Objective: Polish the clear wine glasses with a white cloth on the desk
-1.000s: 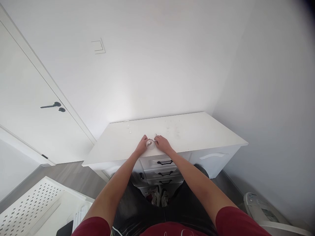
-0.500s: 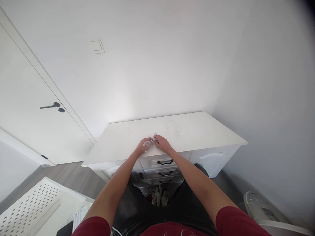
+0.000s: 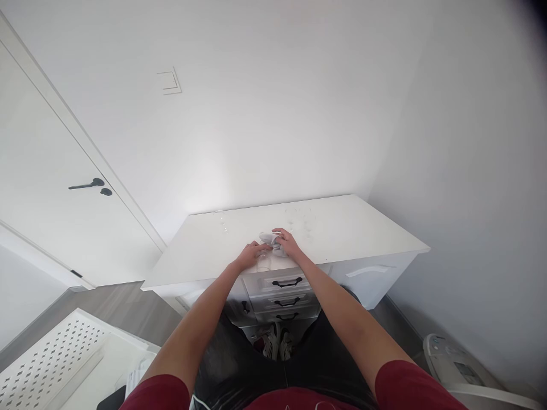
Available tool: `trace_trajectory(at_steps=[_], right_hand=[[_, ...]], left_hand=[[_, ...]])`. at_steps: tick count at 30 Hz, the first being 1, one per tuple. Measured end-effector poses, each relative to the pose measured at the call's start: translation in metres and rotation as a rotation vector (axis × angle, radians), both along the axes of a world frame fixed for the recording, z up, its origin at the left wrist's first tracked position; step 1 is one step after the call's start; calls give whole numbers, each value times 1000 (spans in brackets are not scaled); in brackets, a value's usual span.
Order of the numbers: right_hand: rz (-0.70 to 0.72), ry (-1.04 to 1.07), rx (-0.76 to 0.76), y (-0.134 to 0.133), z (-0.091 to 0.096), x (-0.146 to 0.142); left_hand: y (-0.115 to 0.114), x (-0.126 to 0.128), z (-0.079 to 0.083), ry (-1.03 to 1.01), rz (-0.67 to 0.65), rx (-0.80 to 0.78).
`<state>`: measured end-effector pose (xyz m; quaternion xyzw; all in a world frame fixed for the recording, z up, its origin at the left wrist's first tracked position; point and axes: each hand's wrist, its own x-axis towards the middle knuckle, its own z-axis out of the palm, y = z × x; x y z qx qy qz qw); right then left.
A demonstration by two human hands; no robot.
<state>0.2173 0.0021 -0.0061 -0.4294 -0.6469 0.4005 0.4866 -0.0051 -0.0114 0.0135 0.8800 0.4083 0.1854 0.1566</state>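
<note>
Over the front part of the white cabinet top, my left hand (image 3: 249,255) has its fingers closed around a clear stemmed glass (image 3: 264,263). The bowl of the glass points toward me, near the front edge, and its outline is faint. My right hand (image 3: 289,244) grips a crumpled light grey cloth (image 3: 268,237). The cloth lies against the far end of the glass, close to the left fingertips, and hides the stem and base there.
Another clear glass (image 3: 220,219) stands at the back left of the cabinet top (image 3: 350,228). Faint clear glasses (image 3: 307,222) stand behind my right hand. Drawers with black handles (image 3: 287,282) are below. A white perforated panel (image 3: 51,353) is at lower left, a pale appliance (image 3: 453,359) at lower right.
The glass has turned, its bowl shifting slightly right and toward the front edge. More of the cloth now shows, spread out between my hands. My right hand has moved slightly right, its fingers less bunched.
</note>
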Motion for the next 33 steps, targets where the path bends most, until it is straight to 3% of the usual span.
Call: trace_trajectory(at_steps=[3,13,19,26,33], right_hand=[[28,-91,24,0,0,-2],[80,-275,138,-5,2,-6],[-35,-189,138,-1,1,-3],[76,-182,124,1,-3,-6],[-16,-144,140,1,-5,-6]], left_hand=[[3,-1,-2,14,-57,-46],[7,-4,-3,-42,-16,-67],[4,-3,-1,-32,-38,-99],[11,-3,-7,-4,-24,-109],[11,-5,-7,6,-33,-90]])
